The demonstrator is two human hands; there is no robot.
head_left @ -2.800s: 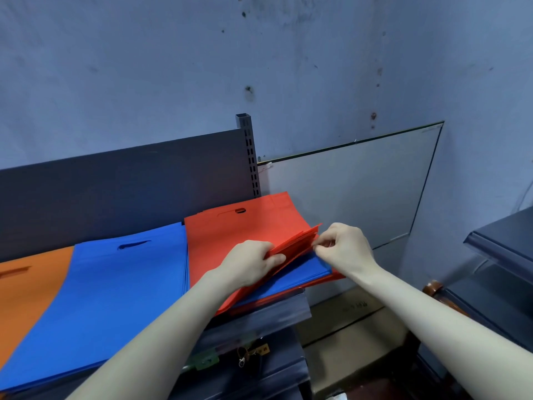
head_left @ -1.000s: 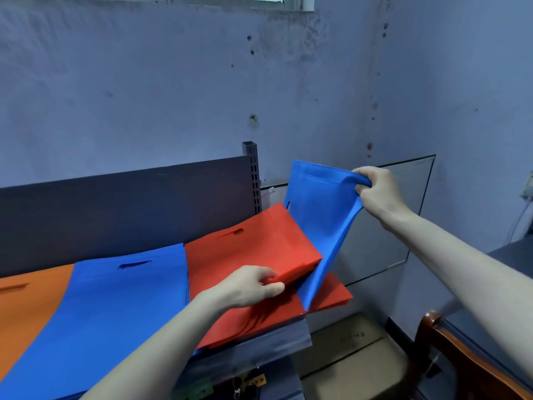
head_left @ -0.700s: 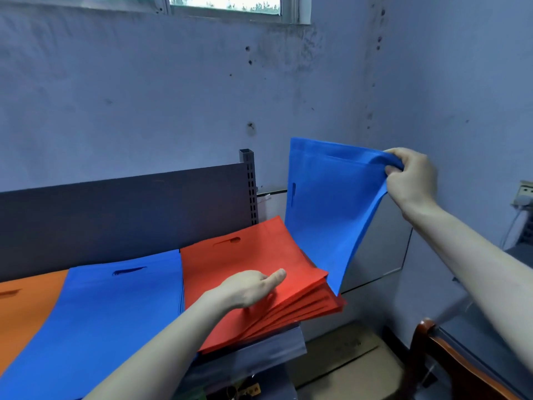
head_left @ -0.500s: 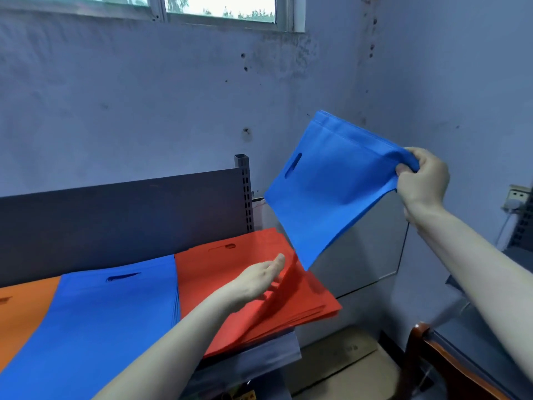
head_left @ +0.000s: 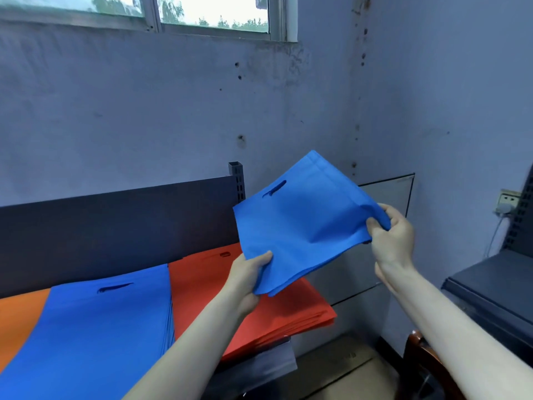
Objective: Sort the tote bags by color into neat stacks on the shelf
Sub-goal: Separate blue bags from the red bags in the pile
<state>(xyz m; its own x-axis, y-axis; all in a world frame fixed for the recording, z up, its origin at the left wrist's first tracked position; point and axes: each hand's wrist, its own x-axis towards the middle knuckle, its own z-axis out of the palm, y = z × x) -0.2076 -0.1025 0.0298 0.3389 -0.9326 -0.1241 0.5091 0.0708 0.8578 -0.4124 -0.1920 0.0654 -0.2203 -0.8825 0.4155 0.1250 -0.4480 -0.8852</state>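
Left hand [head_left: 251, 272] and right hand [head_left: 392, 235] pinch a blue bag [head_left: 300, 226] flat above the red stack [head_left: 207, 287], likely for neat stacking.

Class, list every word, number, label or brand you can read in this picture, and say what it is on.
None can be read.
The held blue tote bag: plain, no print.
The cardboard box on the floor: a faint mark, too blurred to read.
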